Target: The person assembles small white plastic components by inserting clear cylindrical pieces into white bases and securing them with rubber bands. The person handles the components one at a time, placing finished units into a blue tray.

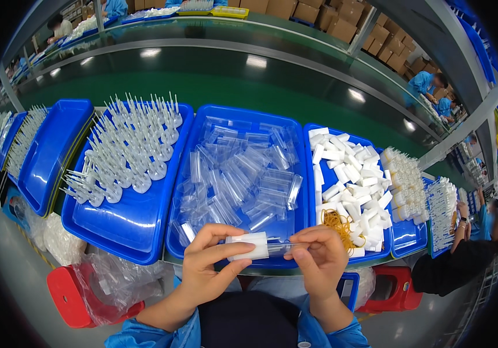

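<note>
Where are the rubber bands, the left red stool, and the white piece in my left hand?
Rubber bands [343,225], head view: middle of the yellowish tangle.
Left red stool [63,291], head view: its left side.
White piece [260,246], head view: its right end.

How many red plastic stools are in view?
2: one red plastic stool at the person's left, partly covered by clear plastic film; another at the right. Others may be hidden.

A long green workbench [202,84] carries blue plastic trays [122,223] set side by side in a row
</note>
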Demonstrator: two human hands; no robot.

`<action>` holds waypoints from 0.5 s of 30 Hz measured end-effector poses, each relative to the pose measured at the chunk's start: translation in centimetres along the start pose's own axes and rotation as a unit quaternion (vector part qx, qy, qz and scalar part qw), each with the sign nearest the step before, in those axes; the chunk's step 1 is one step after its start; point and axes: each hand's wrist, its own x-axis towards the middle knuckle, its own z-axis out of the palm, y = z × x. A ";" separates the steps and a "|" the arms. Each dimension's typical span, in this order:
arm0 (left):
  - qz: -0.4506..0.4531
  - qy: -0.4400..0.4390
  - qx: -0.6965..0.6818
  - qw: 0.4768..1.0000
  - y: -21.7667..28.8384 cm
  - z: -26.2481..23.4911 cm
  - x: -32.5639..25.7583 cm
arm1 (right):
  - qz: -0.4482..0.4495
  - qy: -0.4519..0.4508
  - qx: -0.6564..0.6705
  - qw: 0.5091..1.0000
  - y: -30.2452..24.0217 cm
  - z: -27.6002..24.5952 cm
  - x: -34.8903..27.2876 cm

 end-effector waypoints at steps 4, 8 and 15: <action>-0.029 0.029 -0.069 0.997 -0.1 0.7 -0.1 | 0.076 0.023 0.060 0.995 -0.6 0.3 1.0; -0.023 0.034 -0.065 0.997 -0.3 0.7 -0.1 | -0.032 -0.004 -0.106 0.994 -0.4 0.0 0.8; -0.030 0.030 -0.101 0.994 0.1 0.7 0.0 | -0.022 0.014 -0.046 0.999 -0.4 0.2 0.4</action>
